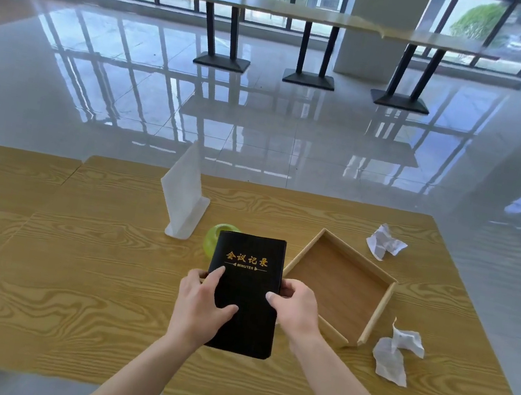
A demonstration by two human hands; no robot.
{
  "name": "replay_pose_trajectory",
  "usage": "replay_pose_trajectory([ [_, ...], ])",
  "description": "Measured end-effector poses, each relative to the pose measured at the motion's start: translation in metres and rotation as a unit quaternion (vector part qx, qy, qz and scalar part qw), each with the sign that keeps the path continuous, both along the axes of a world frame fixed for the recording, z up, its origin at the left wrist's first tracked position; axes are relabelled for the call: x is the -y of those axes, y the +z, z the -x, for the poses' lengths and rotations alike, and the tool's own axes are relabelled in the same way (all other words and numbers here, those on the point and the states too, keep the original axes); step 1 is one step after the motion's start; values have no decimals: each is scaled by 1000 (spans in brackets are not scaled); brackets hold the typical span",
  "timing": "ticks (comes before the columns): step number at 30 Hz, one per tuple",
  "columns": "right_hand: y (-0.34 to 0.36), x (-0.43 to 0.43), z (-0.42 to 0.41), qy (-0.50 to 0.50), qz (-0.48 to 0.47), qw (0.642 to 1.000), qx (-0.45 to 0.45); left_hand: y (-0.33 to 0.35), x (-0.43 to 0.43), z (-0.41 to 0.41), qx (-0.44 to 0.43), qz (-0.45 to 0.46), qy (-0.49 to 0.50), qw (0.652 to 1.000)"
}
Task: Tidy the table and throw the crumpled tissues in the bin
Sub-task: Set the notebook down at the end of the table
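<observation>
A black notebook (248, 283) with gold lettering and the word MINUTES is held over the wooden table (72, 270). My left hand (202, 307) grips its left edge, thumb across the cover. On its right edge my right hand (296, 311) holds it too. An empty wooden tray (376, 319) lies just right of the notebook. One crumpled tissue (384, 241) rests beyond the tray near the table's far right edge. A second crumpled tissue (396, 353) lies at the tray's near right corner. No bin is in view.
A clear acrylic sign stand (184, 202) stands behind the notebook. A green round object (214, 239) sits partly hidden behind the notebook's top left corner. Glossy tiled floor stretches beyond the table to a long high counter (313, 15) by the windows.
</observation>
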State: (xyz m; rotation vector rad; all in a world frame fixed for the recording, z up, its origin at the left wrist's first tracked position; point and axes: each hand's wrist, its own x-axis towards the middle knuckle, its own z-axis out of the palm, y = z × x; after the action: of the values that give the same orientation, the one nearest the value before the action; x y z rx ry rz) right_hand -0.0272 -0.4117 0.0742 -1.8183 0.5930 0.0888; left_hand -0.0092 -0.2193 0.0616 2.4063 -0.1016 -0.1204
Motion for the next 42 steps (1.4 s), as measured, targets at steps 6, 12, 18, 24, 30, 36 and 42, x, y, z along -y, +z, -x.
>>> replay_pose_trajectory([
  [6,13,26,-8,-67,21,997,5,12,32,-41,7,4,-78,997],
  [12,21,51,-6,-156,30,987,10,24,72,-68,23,-6,-172,985],
  [18,33,95,14,-254,54,966,2,35,135,-77,11,2,-270,963],
  [24,34,175,18,-289,65,955,-3,40,219,-76,1,4,-311,950],
  [30,21,281,7,-275,97,956,-15,33,321,-78,-23,5,-305,952],
  [36,-4,379,-4,-272,112,954,-56,9,412,-73,-70,2,-291,954],
  [42,-42,433,-13,-258,131,950,-117,-17,467,-69,-128,-22,-276,952],
])
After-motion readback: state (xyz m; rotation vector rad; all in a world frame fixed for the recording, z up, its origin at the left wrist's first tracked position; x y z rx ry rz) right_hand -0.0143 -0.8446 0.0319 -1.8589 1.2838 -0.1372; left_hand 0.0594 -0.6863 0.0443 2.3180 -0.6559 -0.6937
